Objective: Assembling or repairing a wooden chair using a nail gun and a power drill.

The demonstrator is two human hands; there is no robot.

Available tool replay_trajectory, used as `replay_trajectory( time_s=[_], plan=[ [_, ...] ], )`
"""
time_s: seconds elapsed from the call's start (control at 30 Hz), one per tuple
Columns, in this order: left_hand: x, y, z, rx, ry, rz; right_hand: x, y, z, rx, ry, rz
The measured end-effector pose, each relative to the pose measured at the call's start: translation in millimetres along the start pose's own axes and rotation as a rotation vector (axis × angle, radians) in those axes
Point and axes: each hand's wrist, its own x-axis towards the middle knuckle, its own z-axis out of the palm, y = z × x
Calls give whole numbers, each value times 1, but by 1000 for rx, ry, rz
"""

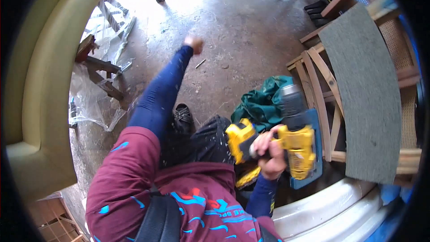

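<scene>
A yellow and black cordless drill (pixel 301 152) is in my right hand (pixel 271 154), the fingers wrapped round its grip. Its dark chuck end points away from me, and its yellow battery end (pixel 241 140) lies toward my lap. My left arm reaches far forward over the floor, and my left hand (pixel 194 44) is smeared by motion, so its fingers cannot be made out. Nearest that hand, a thin light stick-like piece (pixel 200 63) lies on the floor. Just past the drill is a crumpled green cloth (pixel 264 101).
A wooden frame (pixel 317 89) with a grey board (pixel 365 94) stands at the right. Below the drill is a blue panel (pixel 313 175). White curved padding (pixel 322 204) sits at the lower right, a yellowish padded piece (pixel 45 62) at the left, beside clear plastic sheeting (pixel 92 94).
</scene>
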Motion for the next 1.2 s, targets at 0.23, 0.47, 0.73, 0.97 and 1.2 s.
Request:
replay_trajectory(
  time_s=[0.23, 0.47, 0.73, 0.97, 1.2],
  plan=[
    [30, 82, 214, -790, 198, -686, -17, 76, -41, -413, 390, 565],
    [45, 34, 242, -732, 179, -585, 33, 91, -41, -741, 133, 897],
    [26, 18, -2, -2636, 50, -89, 164, 87, -8, -407, -36, 554],
    [-179, 3, -263, -2554, 451, 707, 198, 11, 124, 2, -280, 206],
    [-320, 11, -408, -2258, 487, 562, 169, -60, 230, 377, -646, 131]
  ],
)
